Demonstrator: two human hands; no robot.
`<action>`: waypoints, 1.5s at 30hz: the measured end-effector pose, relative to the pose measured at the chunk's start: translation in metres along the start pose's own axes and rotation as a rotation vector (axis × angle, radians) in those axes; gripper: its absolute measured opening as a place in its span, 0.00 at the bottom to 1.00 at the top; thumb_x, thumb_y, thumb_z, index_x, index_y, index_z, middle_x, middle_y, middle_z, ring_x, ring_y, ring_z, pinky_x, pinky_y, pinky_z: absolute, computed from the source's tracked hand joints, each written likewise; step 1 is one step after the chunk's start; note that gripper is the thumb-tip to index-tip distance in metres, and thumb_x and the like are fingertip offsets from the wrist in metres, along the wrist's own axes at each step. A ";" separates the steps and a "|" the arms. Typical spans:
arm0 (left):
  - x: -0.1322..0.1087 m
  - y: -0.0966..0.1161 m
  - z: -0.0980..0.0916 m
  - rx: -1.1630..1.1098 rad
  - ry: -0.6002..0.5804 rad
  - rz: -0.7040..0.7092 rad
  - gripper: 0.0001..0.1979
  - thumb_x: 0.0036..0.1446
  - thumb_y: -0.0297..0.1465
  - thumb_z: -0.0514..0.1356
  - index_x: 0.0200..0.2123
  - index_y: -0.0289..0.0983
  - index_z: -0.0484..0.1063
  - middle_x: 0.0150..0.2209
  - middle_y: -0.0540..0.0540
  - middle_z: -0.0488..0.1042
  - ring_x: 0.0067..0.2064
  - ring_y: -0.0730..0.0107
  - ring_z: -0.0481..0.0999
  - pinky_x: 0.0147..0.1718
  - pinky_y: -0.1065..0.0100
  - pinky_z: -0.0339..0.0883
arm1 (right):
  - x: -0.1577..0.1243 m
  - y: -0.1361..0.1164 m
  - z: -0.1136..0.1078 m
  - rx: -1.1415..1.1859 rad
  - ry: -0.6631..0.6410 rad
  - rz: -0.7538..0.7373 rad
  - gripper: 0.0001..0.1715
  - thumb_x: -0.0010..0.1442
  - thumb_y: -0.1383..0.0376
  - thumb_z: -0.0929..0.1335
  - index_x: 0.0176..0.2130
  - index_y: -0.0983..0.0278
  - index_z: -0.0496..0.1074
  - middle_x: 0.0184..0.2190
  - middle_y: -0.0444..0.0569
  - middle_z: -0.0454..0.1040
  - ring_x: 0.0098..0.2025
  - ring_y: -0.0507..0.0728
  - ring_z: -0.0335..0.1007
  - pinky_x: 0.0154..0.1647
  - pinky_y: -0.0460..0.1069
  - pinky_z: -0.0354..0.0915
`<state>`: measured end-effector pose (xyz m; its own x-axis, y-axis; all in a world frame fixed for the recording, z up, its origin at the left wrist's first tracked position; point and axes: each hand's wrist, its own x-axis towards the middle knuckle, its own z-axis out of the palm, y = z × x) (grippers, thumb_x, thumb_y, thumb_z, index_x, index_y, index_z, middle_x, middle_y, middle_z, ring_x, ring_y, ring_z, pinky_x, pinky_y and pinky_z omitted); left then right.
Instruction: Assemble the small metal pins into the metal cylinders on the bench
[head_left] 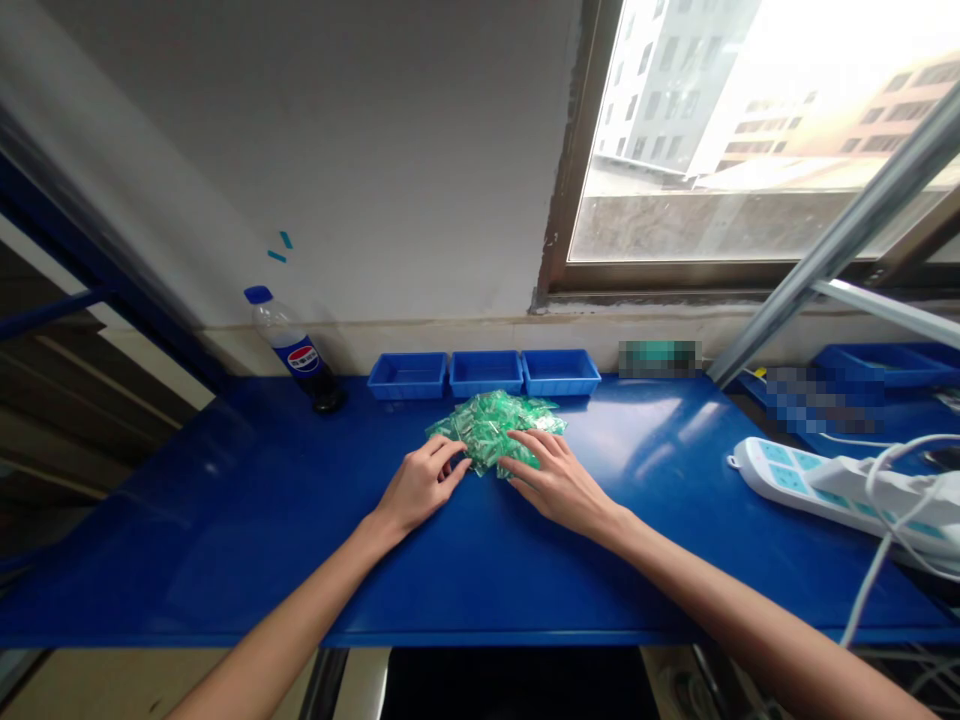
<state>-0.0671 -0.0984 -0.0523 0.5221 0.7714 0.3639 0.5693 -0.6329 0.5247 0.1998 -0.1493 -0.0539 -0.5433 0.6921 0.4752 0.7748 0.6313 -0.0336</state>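
Note:
A heap of small, clear green packets [491, 425] lies on the blue table, in front of three shallow trays. At the heap's left front edge is my left hand [426, 482], its fingers bent and the thumb a little apart from the index finger. I see nothing held between them. My right hand [559, 480] reaches over the right front of the heap with fingers spread, fingertips at the packets. What the packets contain is too small to make out.
Three blue trays, left [407, 390], middle [486, 388] and right [561, 387], stand side by side by the wall. A cola bottle [304, 360] is at the back left. A white power strip [772, 470] with cables lies right, near a metal post [810, 270].

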 end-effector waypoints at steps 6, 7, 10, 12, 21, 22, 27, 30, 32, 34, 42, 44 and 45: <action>0.006 -0.011 0.002 -0.038 -0.029 -0.024 0.05 0.65 0.32 0.62 0.40 0.37 0.73 0.39 0.46 0.75 0.36 0.69 0.77 0.39 0.67 0.74 | 0.029 0.015 0.018 -0.059 0.011 -0.083 0.17 0.71 0.62 0.66 0.57 0.57 0.75 0.63 0.57 0.70 0.62 0.67 0.64 0.59 0.63 0.65; 0.010 -0.012 0.001 -0.039 -0.025 -0.022 0.04 0.65 0.32 0.62 0.38 0.37 0.72 0.39 0.46 0.74 0.36 0.69 0.77 0.39 0.67 0.74 | 0.035 0.017 0.021 -0.071 0.016 -0.088 0.17 0.71 0.63 0.66 0.57 0.58 0.75 0.62 0.57 0.70 0.62 0.67 0.64 0.59 0.63 0.65; 0.019 -0.014 -0.002 -0.070 -0.016 -0.021 0.03 0.64 0.29 0.61 0.36 0.37 0.73 0.39 0.46 0.74 0.35 0.70 0.76 0.38 0.67 0.74 | 0.046 0.022 0.030 -0.062 0.052 -0.097 0.17 0.72 0.61 0.66 0.57 0.57 0.75 0.61 0.56 0.71 0.61 0.66 0.64 0.58 0.61 0.65; 0.021 -0.014 -0.005 -0.081 -0.021 -0.012 0.03 0.64 0.28 0.60 0.36 0.37 0.73 0.38 0.46 0.74 0.33 0.72 0.75 0.37 0.68 0.73 | 0.047 0.024 0.032 -0.026 0.082 -0.085 0.17 0.71 0.60 0.67 0.57 0.57 0.75 0.60 0.56 0.72 0.61 0.65 0.65 0.58 0.61 0.64; 0.007 -0.006 0.002 0.059 -0.007 0.031 0.05 0.64 0.28 0.58 0.42 0.38 0.73 0.39 0.46 0.75 0.37 0.68 0.75 0.39 0.67 0.71 | 0.034 0.027 0.027 0.064 0.098 -0.078 0.16 0.70 0.60 0.68 0.56 0.59 0.74 0.57 0.57 0.75 0.58 0.63 0.69 0.57 0.60 0.65; 0.007 -0.005 0.002 0.077 -0.007 0.041 0.05 0.64 0.28 0.58 0.42 0.38 0.73 0.38 0.46 0.75 0.38 0.67 0.75 0.39 0.66 0.71 | 0.034 0.027 0.027 0.068 0.098 -0.081 0.16 0.70 0.60 0.67 0.55 0.60 0.74 0.57 0.57 0.75 0.57 0.63 0.69 0.57 0.60 0.66; 0.006 0.004 -0.002 0.157 -0.039 0.212 0.11 0.65 0.39 0.61 0.44 0.37 0.73 0.39 0.43 0.74 0.41 0.62 0.74 0.43 0.61 0.70 | 0.036 0.025 0.027 0.142 0.201 -0.015 0.11 0.70 0.63 0.67 0.50 0.61 0.75 0.51 0.54 0.78 0.51 0.60 0.72 0.53 0.57 0.67; 0.009 0.008 -0.002 0.226 -0.099 0.315 0.21 0.63 0.46 0.63 0.49 0.36 0.72 0.43 0.40 0.73 0.44 0.57 0.73 0.46 0.56 0.69 | 0.037 0.027 0.026 0.157 0.270 0.107 0.10 0.71 0.64 0.66 0.48 0.61 0.76 0.48 0.53 0.79 0.49 0.60 0.72 0.52 0.57 0.66; 0.013 0.008 -0.001 0.275 -0.092 0.310 0.19 0.65 0.43 0.61 0.50 0.35 0.72 0.43 0.39 0.73 0.45 0.56 0.71 0.46 0.56 0.68 | 0.036 0.030 0.025 0.119 0.301 0.213 0.11 0.71 0.64 0.65 0.48 0.61 0.76 0.49 0.55 0.78 0.50 0.61 0.71 0.53 0.58 0.65; 0.020 0.005 -0.001 0.317 -0.062 0.298 0.15 0.66 0.38 0.59 0.51 0.36 0.72 0.43 0.39 0.72 0.46 0.55 0.70 0.47 0.55 0.67 | 0.035 0.033 0.026 0.028 0.311 0.322 0.13 0.71 0.62 0.65 0.51 0.62 0.75 0.52 0.58 0.76 0.53 0.65 0.68 0.54 0.61 0.63; 0.036 -0.009 0.008 0.339 0.006 0.226 0.17 0.64 0.29 0.56 0.56 0.38 0.69 0.50 0.37 0.69 0.55 0.51 0.66 0.53 0.51 0.64 | 0.046 0.032 0.039 -0.226 0.188 0.380 0.18 0.73 0.55 0.62 0.46 0.63 0.74 0.42 0.58 0.77 0.45 0.64 0.68 0.43 0.56 0.60; 0.038 -0.010 0.012 0.335 0.043 0.175 0.17 0.66 0.31 0.55 0.57 0.38 0.68 0.53 0.37 0.67 0.58 0.49 0.64 0.56 0.50 0.63 | 0.057 0.029 0.042 -0.261 0.186 0.388 0.19 0.73 0.54 0.61 0.42 0.63 0.73 0.36 0.57 0.75 0.41 0.64 0.67 0.40 0.55 0.59; 0.039 -0.011 0.014 0.329 0.061 0.148 0.17 0.67 0.32 0.54 0.58 0.38 0.68 0.55 0.37 0.67 0.60 0.49 0.63 0.58 0.49 0.62 | 0.062 0.028 0.043 -0.276 0.186 0.390 0.19 0.73 0.54 0.61 0.40 0.63 0.73 0.35 0.56 0.74 0.40 0.63 0.66 0.38 0.54 0.58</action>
<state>-0.0440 -0.0623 -0.0552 0.5812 0.6661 0.4675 0.6695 -0.7179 0.1907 0.1737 -0.0734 -0.0632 -0.1492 0.7682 0.6226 0.9786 0.2050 -0.0184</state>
